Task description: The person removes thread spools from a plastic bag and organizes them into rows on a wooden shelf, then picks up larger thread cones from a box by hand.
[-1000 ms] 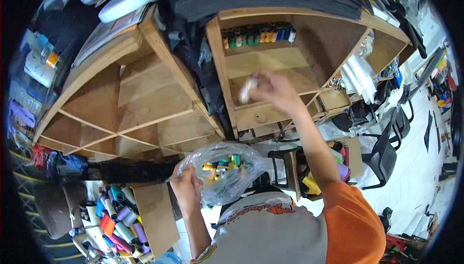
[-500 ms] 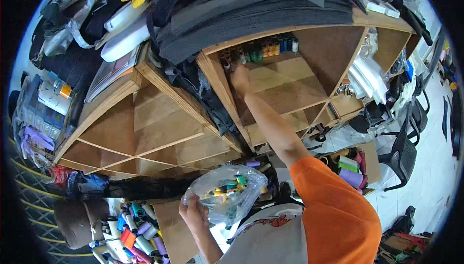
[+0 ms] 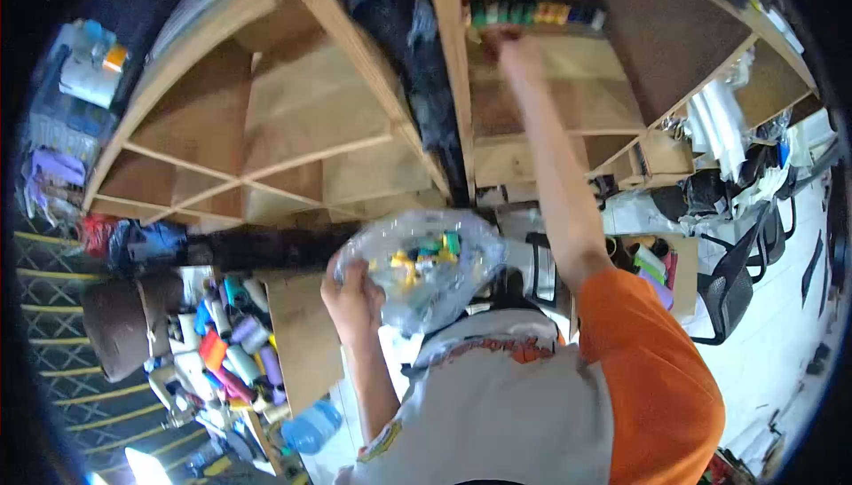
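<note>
Right hand (image 3: 515, 43) up high now, at the end of an outstretched arm, deep inside an open-fronted brown wooden shelf compartment (image 3: 577, 108), right at the left end of a row of small green, yellow, dark and white thread spools (image 3: 537, 13) along the back. The fingers are blurred, so I can't tell whether they're spread or pinching a spool. Down below, the left hand (image 3: 353, 299) has its fingers bent and pinching the rim of a clear, crinkled plastic bag (image 3: 435, 307), mouth wide, little yellow, green and white spools (image 3: 413, 265) bunched inside. Further left, multicoloured thread cones (image 3: 235, 343) crowd beside an upright brown cardboard flap (image 3: 303, 330).
</note>
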{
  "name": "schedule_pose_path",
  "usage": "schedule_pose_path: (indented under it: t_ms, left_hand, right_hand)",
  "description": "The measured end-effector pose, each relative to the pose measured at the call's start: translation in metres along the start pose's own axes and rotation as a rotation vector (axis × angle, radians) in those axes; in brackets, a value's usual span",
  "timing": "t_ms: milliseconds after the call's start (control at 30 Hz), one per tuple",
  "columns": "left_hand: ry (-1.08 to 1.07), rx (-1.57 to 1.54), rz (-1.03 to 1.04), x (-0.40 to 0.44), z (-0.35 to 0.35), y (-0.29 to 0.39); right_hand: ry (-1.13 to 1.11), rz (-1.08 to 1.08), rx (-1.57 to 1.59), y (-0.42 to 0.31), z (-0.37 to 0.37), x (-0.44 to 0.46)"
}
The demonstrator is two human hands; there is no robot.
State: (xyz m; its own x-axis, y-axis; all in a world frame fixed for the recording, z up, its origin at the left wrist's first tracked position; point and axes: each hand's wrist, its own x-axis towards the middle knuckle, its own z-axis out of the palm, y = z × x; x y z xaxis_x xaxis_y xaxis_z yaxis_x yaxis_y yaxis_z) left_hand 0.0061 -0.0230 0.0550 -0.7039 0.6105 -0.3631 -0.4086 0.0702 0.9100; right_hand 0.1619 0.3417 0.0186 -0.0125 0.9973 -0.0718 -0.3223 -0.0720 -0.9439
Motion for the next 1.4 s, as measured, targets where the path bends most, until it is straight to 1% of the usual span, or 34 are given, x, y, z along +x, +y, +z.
schedule_pose_path:
  t_ms: [33, 100, 167, 200, 233, 267, 333, 433, 533, 567, 633, 667, 700, 733, 767, 800, 833, 867, 900, 933, 1000, 1067, 1133, 1200, 1300, 1333, 1400]
  left_hand:
    - [-0.029, 0.055, 0.009, 0.0, 0.001, 0.003]
    - [-0.044, 0.03, 0.025, -0.001, 0.006, 0.004]
    - [-0.08, 0.027, 0.031, 0.0, 0.011, 0.005]
    - [-0.1, 0.03, 0.037, 0.0, 0.012, 0.006]
    - [-0.116, 0.031, 0.046, -0.002, 0.014, 0.008]
    - [-0.135, 0.035, 0.053, -0.004, 0.016, 0.01]
    - [-0.157, 0.027, 0.069, -0.007, 0.017, 0.009]
    - [-0.144, 0.041, 0.073, -0.019, 0.024, 0.016]
    - [-0.188, 0.032, 0.074, -0.022, 0.022, 0.012]
    - [-0.201, 0.019, 0.078, -0.022, 0.023, 0.009]
    - [-0.207, 0.009, 0.053, -0.019, 0.02, 0.012]
    - [-0.216, -0.011, 0.051, -0.019, 0.017, 0.013]
    - [-0.226, -0.031, 0.048, -0.018, 0.016, 0.012]
    - [-0.19, 0.025, 0.073, -0.014, 0.014, 0.009]
    - [-0.175, 0.019, 0.049, -0.015, 0.016, 0.011]
    - [-0.16, 0.014, 0.026, -0.017, 0.018, 0.015]
    - [-0.145, 0.009, 0.004, -0.017, 0.02, 0.017]
    - [-0.155, -0.004, 0.035, -0.014, 0.018, 0.013]
    - [-0.159, 0.002, 0.029, -0.014, 0.018, 0.012]
    - [-0.162, 0.006, 0.025, -0.013, 0.019, 0.011]
    - [-0.161, 0.01, 0.01, -0.013, 0.021, 0.01]
    - [-0.144, 0.042, 0.009, -0.012, 0.019, 0.007]
    - [-0.142, 0.032, -0.007, -0.008, 0.017, 0.005]
    - [-0.114, 0.027, 0.011, -0.007, 0.016, 0.004]
    - [-0.077, 0.043, 0.035, -0.007, 0.011, 0.004]
    - [-0.069, 0.038, 0.044, -0.007, 0.008, 0.003]
    - [-0.023, 0.062, 0.039, -0.007, 0.009, 0.006]
  right_hand:
    - [-0.241, -0.065, -0.007, -0.004, -0.02, -0.004]
    - [-0.62, 0.292, 0.466, -0.016, -0.056, -0.071]
    - [-1.375, 0.464, 0.039, -0.028, -0.065, -0.108]
    - [-1.444, 0.403, -0.282, -0.045, -0.041, -0.15]
    - [-1.552, 0.509, -0.197, -0.012, -0.029, -0.172]
    - [-1.51, 0.496, -0.324, 0.015, -0.019, -0.196]
    - [-1.144, 0.262, -1.059, 0.056, -0.002, -0.233]
    - [-0.883, -0.148, -1.599, 0.14, -0.013, -0.245]
    - [-0.867, -0.145, -1.459, 0.152, -0.029, -0.245]
    - [-0.913, -0.14, -1.433, 0.149, -0.034, -0.243]
    - [-0.993, -0.132, -1.379, 0.119, -0.036, -0.238]
    - [-1.007, 0.0, -1.29, 0.102, -0.038, -0.237]
    - [-1.046, -0.003, -1.307, 0.081, -0.033, -0.237]
    - [-1.083, -0.011, -1.326, 0.056, -0.026, -0.234]
    - [-1.12, -0.015, -1.343, 0.03, -0.02, -0.231]
    - [-1.218, -0.116, -1.093, 0.0, -0.022, -0.224]
    - [-1.248, -0.051, -0.919, -0.027, -0.021, -0.215]
    - [-1.275, 0.014, -0.742, -0.052, -0.021, -0.207]
    - [-1.241, 0.073, -0.671, -0.079, -0.023, -0.197]
    - [-1.113, 0.063, -0.555, -0.09, -0.031, -0.186]
    - [-0.749, -0.028, -0.526, -0.115, -0.035, -0.16]
    - [-0.405, -0.248, -0.597, -0.092, -0.047, -0.106]
    - [-0.23, -0.414, -0.63, -0.081, -0.043, -0.06]
    - [-0.077, -0.406, -0.793, -0.079, -0.029, -0.031]
    - [-0.06, -0.427, -1.087, -0.041, -0.015, 0.037]
    - [0.063, -0.66, -0.88, -0.033, -0.007, 0.037]
    - [0.041, -0.535, -1.002, -0.025, 0.007, 0.047]
